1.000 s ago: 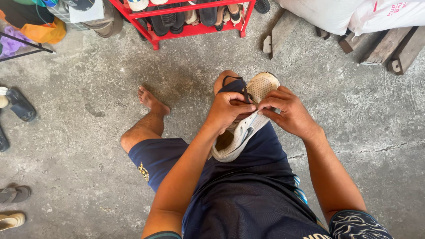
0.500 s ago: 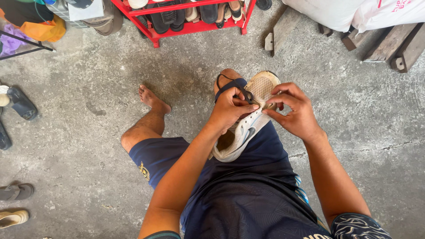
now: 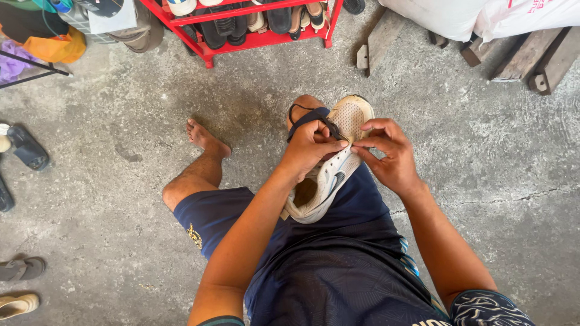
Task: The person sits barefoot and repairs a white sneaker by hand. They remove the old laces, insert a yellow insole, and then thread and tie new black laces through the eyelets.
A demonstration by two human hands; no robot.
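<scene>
Lacing: While the white sneaker (image 3: 329, 175) lies across the person's lap with its toe pointing away, a dark lace (image 3: 314, 118) runs through the eyelets near the toe and loops free beyond the left hand (image 3: 308, 151); by my judgement the threading is partly done, with the eyelets toward the heel still bare.
Left fingers: closed narrowly, pinching the lace over the shoe's upper.
Right fingers: the right hand (image 3: 389, 154) pinches at the same spot, thumb and forefinger tips touching the left hand's; whether they hold the lace end or the eyelet edge I cannot tell.
Shoe's place: directly under both sets of fingers, resting on the dark blue shorts (image 3: 356, 241), its open heel toward the body.
Left of the fingers: a bare leg (image 3: 196, 169) stretched on the concrete floor (image 3: 121, 199), with open floor beyond it.
Beyond the fingers: a red shoe rack (image 3: 241, 27), well apart.
Right of the fingers: bare floor, then wooden planks (image 3: 525, 57) and white sacks (image 3: 459, 15) farther off.
Far left edge: loose sandals (image 3: 24, 148), well apart.
</scene>
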